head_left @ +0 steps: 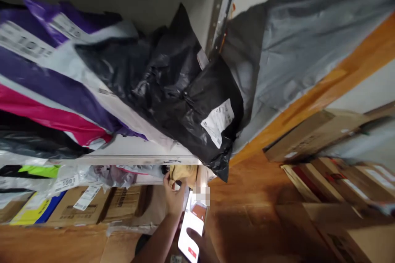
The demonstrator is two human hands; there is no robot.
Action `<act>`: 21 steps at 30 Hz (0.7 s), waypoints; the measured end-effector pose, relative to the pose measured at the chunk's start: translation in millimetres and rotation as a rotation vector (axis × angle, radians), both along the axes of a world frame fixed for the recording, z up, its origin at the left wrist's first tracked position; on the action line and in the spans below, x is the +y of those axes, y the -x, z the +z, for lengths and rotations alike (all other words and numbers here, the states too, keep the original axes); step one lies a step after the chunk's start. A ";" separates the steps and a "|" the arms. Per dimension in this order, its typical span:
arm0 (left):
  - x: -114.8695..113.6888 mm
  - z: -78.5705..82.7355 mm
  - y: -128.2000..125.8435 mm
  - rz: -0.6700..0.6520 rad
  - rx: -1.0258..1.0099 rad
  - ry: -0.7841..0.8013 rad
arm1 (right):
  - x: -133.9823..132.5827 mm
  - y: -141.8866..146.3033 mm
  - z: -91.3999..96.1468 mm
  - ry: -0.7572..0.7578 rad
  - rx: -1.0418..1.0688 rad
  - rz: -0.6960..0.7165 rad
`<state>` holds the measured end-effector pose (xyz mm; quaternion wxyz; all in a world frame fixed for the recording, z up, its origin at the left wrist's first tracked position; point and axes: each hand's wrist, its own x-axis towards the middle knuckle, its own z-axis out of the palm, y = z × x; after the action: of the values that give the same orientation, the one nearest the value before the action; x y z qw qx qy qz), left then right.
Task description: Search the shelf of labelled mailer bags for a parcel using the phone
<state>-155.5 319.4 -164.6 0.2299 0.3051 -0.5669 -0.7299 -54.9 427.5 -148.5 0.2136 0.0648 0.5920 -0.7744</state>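
My left hand [173, 197] reaches up under a white shelf [129, 159], and its fingers pinch the edge of a yellow soft parcel [186, 172] on the lower level. My right hand [196, 239] shows only a thumb and part of the fingers. It holds a phone [191, 224] with a lit white screen just right of my left wrist. A large black plastic mailer [185, 102] with a white label hangs over the shelf edge directly above both hands.
Purple, pink and black mailers [46, 90] are piled on the shelf to the left. Cardboard boxes [80, 209] fill the lower level. A grey bag [296, 49] hangs at the right, over more cardboard boxes [311, 135] on the wooden floor [253, 181].
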 end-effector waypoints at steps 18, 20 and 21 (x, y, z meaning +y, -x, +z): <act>-102.7 26.5 32.3 -0.233 -0.139 0.390 | 17.5 67.0 -45.1 -0.142 0.136 -0.268; -100.7 17.8 9.6 -0.219 -0.159 0.316 | 17.3 68.4 -47.6 -0.117 0.139 -0.257; -95.8 9.2 -2.2 -0.243 -0.150 0.232 | 16.4 68.2 -48.7 -0.104 0.143 -0.255</act>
<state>-153.3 223.7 -155.4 0.1309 0.2593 -0.6956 -0.6571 -123.1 443.9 -197.2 0.0672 0.0952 0.6320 -0.7662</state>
